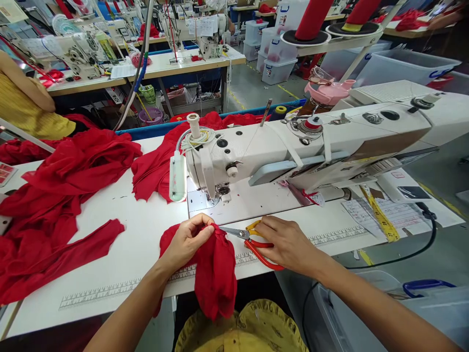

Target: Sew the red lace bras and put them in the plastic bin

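My left hand [191, 239] pinches a piece of red fabric [216, 274], thumb and fingers closed on its upper edge. The cloth hangs down over the table's front edge. In my right hand [289, 244] is a pair of scissors [262, 249] with red and yellow handles, gripped by the loops. Its blades point left, and the tips are at the fabric beside my left fingertips. Just beyond my hands stands a white sewing machine [264, 146], its needle area above a metal plate. Whether the blades are cutting cannot be made out.
More red fabric [69, 195] is heaped on the left of the white table [135, 239]. A yellow tape measure [379, 215] lies over papers [357, 215] at the right. A clear plastic bin [414, 313] stands at the lower right. A person in a yellow top [32, 102] sits at the left.
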Action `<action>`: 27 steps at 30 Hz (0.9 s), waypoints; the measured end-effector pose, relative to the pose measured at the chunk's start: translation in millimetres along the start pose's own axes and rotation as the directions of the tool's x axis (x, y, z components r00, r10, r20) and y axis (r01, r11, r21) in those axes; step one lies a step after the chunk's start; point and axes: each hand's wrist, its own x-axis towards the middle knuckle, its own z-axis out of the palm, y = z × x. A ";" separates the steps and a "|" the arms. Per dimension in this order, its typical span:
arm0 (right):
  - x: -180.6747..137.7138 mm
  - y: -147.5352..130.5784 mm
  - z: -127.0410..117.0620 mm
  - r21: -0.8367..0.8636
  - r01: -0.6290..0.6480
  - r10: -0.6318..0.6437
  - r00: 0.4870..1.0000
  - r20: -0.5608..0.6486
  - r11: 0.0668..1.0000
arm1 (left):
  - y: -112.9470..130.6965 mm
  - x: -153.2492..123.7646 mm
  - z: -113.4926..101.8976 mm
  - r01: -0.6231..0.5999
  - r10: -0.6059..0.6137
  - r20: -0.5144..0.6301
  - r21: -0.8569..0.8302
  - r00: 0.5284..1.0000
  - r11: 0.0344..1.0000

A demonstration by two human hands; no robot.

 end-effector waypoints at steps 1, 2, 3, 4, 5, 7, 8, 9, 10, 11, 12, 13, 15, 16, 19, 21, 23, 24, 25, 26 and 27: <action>0.6 -0.9 -0.7 -0.015 -0.006 0.006 1.000 -0.013 1.000 | -0.3 0.0 0.0 0.000 0.000 0.004 -0.002 1.000 1.000; 1.3 -1.7 -1.5 -0.028 -0.011 0.011 1.000 -0.026 1.000 | -0.7 -0.1 0.0 -0.002 0.002 0.007 -0.002 1.000 1.000; 2.1 -2.5 -2.2 -0.036 -0.015 0.014 0.999 -0.032 0.999 | -1.2 -0.2 0.0 -0.003 0.003 0.008 -0.002 1.000 1.000; 2.7 -3.0 -2.8 -0.035 -0.016 0.015 0.999 -0.031 0.999 | -1.5 -0.3 -0.1 -0.004 0.004 0.011 -0.002 1.000 1.000; 3.2 -3.4 -3.2 -0.029 -0.015 0.014 1.000 -0.026 0.999 | -1.8 -0.5 -0.1 -0.007 0.007 0.013 -0.003 1.000 1.000; 3.4 -3.3 -3.4 -0.020 -0.012 0.012 1.000 -0.013 1.000 | -2.1 -0.8 -0.2 -0.014 0.014 0.015 -0.002 1.000 1.000; 3.2 -3.1 -3.5 -0.024 -0.008 0.008 1.000 -0.007 1.000 | -2.1 -1.0 -0.2 -0.018 0.018 0.013 0.001 1.000 1.000; 2.8 -2.7 -3.6 -0.036 -0.004 0.004 1.000 -0.006 0.999 | -2.0 -1.1 -0.2 -0.022 0.022 0.008 0.006 1.000 1.000; 2.4 -2.2 -3.9 -0.055 0.004 -0.005 1.000 -0.009 0.998 | -1.9 -1.1 -0.2 -0.024 0.024 0.002 0.010 1.000 1.000; 2.0 -1.9 -4.4 -0.079 0.012 -0.013 1.000 -0.014 0.997 | -1.9 -1.2 -0.3 -0.025 0.025 -0.004 0.011 1.000 1.000; 1.7 -1.6 -5.2 -0.106 0.016 -0.018 1.000 -0.021 0.994 | -1.8 -1.4 -0.4 -0.026 0.026 -0.007 0.010 1.000 1.000; 1.6 -1.4 -6.1 -0.132 0.018 -0.022 0.999 -0.031 0.991 | -1.9 -1.6 -0.5 -0.025 0.025 -0.006 0.007 1.000 1.000; 1.7 -1.8 -7.9 -0.174 0.018 -0.027 0.998 -0.052 0.985 | -2.0 -2.0 -0.7 -0.026 0.026 0.001 0.001 1.000 1.000; 2.0 -2.2 -8.6 -0.189 0.017 -0.028 0.998 -0.055 0.982 | -2.1 -2.3 -0.9 -0.027 0.027 0.004 0.002 1.000 1.000; 2.6 -4.3 -9.5 -0.212 0.009 -0.018 0.999 -0.039 0.977 | -2.5 -2.5 -1.5 -0.031 0.031 0.001 0.012 1.000 0.999; 2.8 -5.8 -9.4 -0.220 -0.001 -0.006 0.999 -0.032 0.975 | -2.6 -2.1 -1.8 -0.032 0.032 -0.001 0.010 1.000 0.999; 2.9 -6.9 -9.6 -0.224 -0.009 0.000 0.999 -0.043 0.975 | -2.6 -1.6 -1.9 -0.036 0.036 0.000 0.004 0.999 0.999; 3.0 -7.3 -9.9 -0.223 -0.012 0.001 0.999 -0.050 0.975 | -2.6 -1.3 -1.8 -0.038 0.038 0.001 0.001 0.999 0.999; 3.0 -7.6 -10.3 -0.220 -0.014 0.001 0.998 -0.056 0.975 | -2.4 -1.1 -1.6 -0.041 0.041 0.002 -0.002 0.999 0.999; 3.0 -7.8 -10.6 -0.216 -0.014 0.002 0.998 -0.057 0.976 | -2.3 -0.9 -1.5 -0.043 0.043 0.004 -0.003 0.999 0.999; 2.8 -7.8 -10.8 -0.212 -0.017 0.005 0.999 -0.054 0.977 | -2.2 -0.8 -1.3 -0.043 0.043 0.006 -0.004 0.999 0.999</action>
